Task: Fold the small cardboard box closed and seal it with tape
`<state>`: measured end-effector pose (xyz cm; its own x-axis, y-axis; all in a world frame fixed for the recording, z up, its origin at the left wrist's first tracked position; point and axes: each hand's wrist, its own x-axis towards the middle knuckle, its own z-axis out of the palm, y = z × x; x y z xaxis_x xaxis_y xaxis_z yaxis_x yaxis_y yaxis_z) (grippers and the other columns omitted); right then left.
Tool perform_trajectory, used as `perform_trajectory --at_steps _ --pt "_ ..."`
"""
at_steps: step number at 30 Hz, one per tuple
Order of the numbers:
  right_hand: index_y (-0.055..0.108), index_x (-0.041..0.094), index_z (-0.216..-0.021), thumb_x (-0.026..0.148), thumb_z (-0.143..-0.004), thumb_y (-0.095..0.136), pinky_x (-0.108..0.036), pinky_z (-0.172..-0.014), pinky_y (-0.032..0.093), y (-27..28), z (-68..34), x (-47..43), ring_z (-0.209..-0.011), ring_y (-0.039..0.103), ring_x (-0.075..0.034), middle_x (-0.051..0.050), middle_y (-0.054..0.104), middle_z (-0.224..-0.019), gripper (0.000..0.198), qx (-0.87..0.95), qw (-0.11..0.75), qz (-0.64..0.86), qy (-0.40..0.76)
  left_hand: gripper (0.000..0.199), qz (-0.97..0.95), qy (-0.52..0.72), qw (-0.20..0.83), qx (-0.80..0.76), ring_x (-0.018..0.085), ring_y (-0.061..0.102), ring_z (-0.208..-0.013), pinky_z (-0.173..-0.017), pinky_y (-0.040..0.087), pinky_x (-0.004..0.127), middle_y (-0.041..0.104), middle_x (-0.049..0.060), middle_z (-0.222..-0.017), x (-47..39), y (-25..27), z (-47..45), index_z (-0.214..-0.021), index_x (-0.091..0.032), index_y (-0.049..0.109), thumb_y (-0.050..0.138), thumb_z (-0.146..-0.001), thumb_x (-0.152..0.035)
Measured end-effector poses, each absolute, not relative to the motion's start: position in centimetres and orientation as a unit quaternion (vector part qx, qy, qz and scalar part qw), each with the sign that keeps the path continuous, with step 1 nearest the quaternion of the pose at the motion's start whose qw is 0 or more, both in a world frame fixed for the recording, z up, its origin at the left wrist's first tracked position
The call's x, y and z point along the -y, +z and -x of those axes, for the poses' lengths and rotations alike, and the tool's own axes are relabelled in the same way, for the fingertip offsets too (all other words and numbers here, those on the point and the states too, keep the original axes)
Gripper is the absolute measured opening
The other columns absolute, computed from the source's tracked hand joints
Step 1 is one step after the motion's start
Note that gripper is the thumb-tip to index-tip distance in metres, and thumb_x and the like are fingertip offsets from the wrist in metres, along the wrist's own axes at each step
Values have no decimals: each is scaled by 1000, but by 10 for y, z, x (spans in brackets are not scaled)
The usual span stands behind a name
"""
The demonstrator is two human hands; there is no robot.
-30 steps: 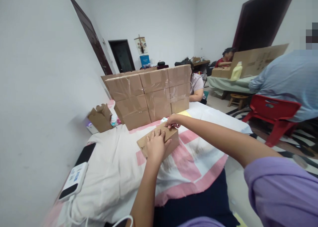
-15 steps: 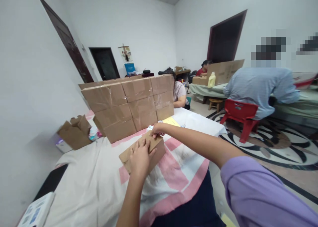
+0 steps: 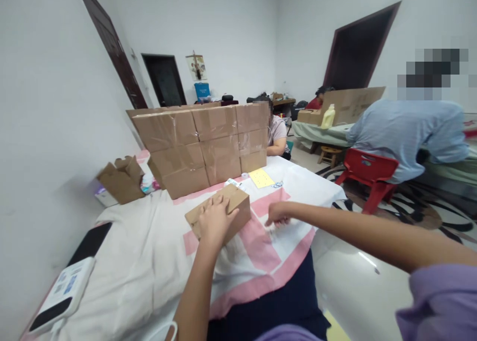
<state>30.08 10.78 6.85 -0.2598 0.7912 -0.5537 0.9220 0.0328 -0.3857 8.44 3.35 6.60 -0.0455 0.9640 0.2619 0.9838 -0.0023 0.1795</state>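
A small closed cardboard box (image 3: 238, 198) lies on the pink-and-white cloth in front of me. My left hand (image 3: 216, 217) rests across its top with the fingers spread, the thumb lying toward the near side. To the right of the box, apart from it, my right hand (image 3: 278, 214) hovers low over the cloth. Its fingers are curled together and point downward; whatever they may hold is hidden. Behind the box lie a yellow sheet with small dark marks (image 3: 261, 178) and a small blue-and-white item (image 3: 233, 183).
A stack of taped cardboard boxes (image 3: 219, 149) walls off the table's far side. An opened carton (image 3: 121, 182) stands at the left, a white device (image 3: 67, 289) at the near left. One person sits behind the stack; another sits on a red chair (image 3: 368, 164) at the right.
My right hand has left the far end of the box top and moved right and toward me over the cloth. My left hand stays on the box. The view has shifted slightly.
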Motion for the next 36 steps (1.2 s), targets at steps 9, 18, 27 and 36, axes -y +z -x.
perform_trajectory --at_steps 9,18,27,36 --pt "63 3 -128 20 -79 66 -21 -53 43 10 -345 -87 -49 58 -14 3 59 -46 52 -728 -29 -571 -378 52 704 -151 36 693 35 42 -145 -117 38 56 51 5 -155 -33 64 -79 -138 -25 60 54 -95 -53" --pt "75 13 -101 23 -84 57 -24 -58 41 -25 -381 -138 -61 64 -17 -4 70 -65 27 -728 -207 -586 -290 65 794 -164 57 582 32 47 -143 -116 42 54 55 3 -151 -60 47 -1 -142 -29 58 57 -89 -67" --pt "76 20 -110 32 -92 53 -29 -72 42 -38 -432 -204 -85 66 -21 -6 74 -93 32 -662 -262 -688 -139 69 820 -155 143 532 34 51 -140 -114 45 54 56 6 -151 -67 38 23 -147 -28 51 58 -89 -65" --pt "75 20 -103 30 -98 49 -28 -68 39 -47 -410 -267 -88 61 -20 -8 65 -105 28 -688 -206 -694 -46 72 818 -176 174 519 33 47 -142 -117 40 55 54 4 -153 -57 34 20 -152 -29 43 53 -92 -66"
